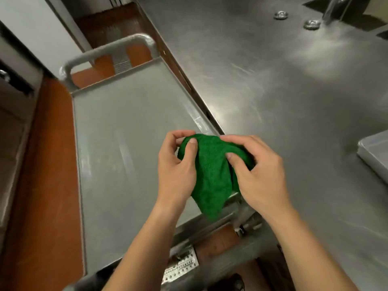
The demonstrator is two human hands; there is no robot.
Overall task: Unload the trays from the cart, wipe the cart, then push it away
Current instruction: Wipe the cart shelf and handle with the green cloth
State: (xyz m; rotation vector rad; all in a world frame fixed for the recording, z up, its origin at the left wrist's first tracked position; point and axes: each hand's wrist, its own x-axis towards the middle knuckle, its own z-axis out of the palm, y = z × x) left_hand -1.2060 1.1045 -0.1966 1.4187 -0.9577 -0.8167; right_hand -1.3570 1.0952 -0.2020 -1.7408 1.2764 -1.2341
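While both hands stay low in my view, I see them hold one green cloth (pixel 212 175) between them, above the near right corner of the cart (pixel 126 143). My left hand (pixel 176 164) pinches its upper left edge — thumb on top, fingers curled behind. My right hand (pixel 258 171) grips the right side, fingers bent into the fabric. The cloth hangs down in a fold. Further, the cart top is bare grey metal, with its handle (pixel 109 49) at the far end. To the right is a steel counter (pixel 294 91) — a tray (pixel 375 154) lies at its right edge.
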